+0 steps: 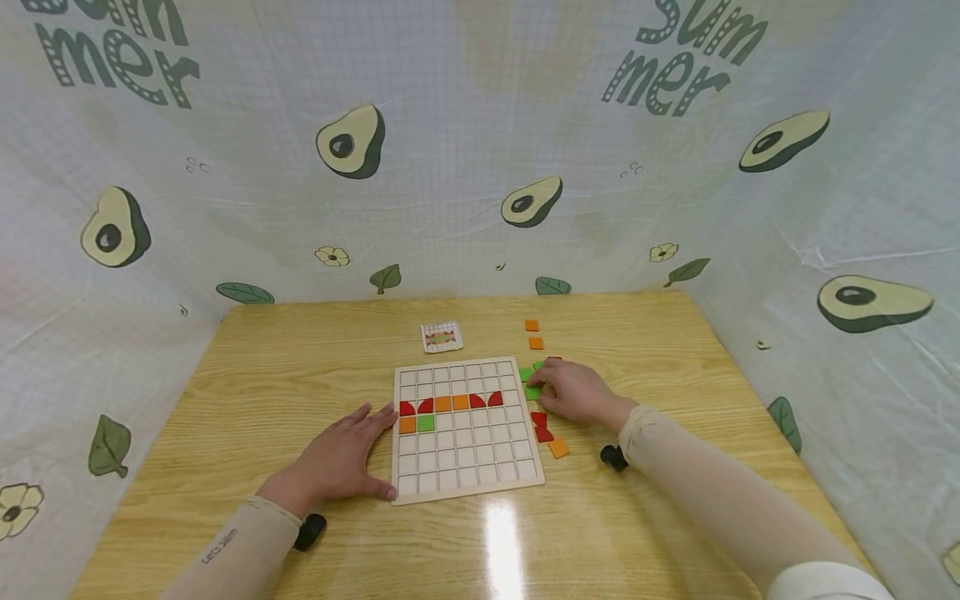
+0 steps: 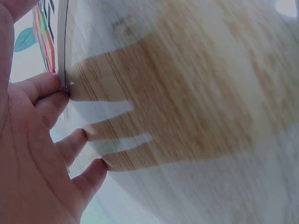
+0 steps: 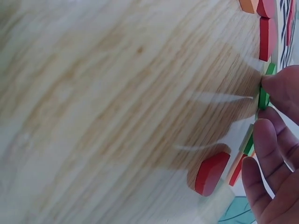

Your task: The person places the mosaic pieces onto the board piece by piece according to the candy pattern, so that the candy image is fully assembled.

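Note:
A pale square grid board (image 1: 469,457) lies on the table, with a row of red and orange tiles across it. Below that row are one orange tile (image 1: 407,425) and one green tile (image 1: 426,422). My left hand (image 1: 337,458) is spread flat, its fingertips and thumb touching the board's left edge. Beyond the right edge, my right hand (image 1: 576,392) pinches a loose green tile (image 3: 264,95) between thumb and finger, on the table. Other green tiles (image 1: 527,375) lie beside its fingertips, partly hidden by the hand.
A small pattern card (image 1: 442,337) lies behind the board. Two orange tiles (image 1: 532,326) lie at the back right. Red tiles (image 1: 543,434) and another orange tile (image 1: 559,448) lie by the board's right edge. A printed cloth (image 1: 450,225) hangs around the table.

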{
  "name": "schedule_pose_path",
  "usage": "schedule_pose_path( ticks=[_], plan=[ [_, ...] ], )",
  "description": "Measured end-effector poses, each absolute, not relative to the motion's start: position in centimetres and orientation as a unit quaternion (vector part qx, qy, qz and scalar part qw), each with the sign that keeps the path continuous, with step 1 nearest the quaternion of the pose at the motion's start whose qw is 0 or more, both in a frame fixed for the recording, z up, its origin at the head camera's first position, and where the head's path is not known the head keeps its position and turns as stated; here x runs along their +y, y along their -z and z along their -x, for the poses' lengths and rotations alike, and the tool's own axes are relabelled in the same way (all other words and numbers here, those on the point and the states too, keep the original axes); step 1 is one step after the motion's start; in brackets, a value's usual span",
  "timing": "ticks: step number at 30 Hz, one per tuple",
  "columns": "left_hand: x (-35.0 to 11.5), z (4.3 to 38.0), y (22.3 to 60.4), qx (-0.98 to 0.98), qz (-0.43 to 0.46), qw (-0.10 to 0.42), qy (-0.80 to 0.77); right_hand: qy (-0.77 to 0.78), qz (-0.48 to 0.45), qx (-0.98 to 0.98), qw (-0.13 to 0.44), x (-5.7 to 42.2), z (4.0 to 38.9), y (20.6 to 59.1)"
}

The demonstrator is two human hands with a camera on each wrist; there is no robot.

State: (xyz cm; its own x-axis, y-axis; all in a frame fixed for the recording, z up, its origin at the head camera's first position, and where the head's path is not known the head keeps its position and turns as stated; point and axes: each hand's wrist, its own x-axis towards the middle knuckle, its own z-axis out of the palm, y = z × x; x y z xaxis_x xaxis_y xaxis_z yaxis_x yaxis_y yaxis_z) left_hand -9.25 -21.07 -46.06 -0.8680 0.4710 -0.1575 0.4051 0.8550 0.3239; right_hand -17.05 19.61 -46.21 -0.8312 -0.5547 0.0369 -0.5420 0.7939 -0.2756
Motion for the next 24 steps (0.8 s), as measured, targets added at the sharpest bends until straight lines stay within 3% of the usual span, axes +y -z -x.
schedule_pose_path(
  ticks=[24],
  plan=[
    [-21.23, 9.23, 45.97, 0.956, -0.228, 0.120, -0.142, 0.139, 0.274, 0.952, 0.017, 20.63, 17.05, 46.17]
  ],
)
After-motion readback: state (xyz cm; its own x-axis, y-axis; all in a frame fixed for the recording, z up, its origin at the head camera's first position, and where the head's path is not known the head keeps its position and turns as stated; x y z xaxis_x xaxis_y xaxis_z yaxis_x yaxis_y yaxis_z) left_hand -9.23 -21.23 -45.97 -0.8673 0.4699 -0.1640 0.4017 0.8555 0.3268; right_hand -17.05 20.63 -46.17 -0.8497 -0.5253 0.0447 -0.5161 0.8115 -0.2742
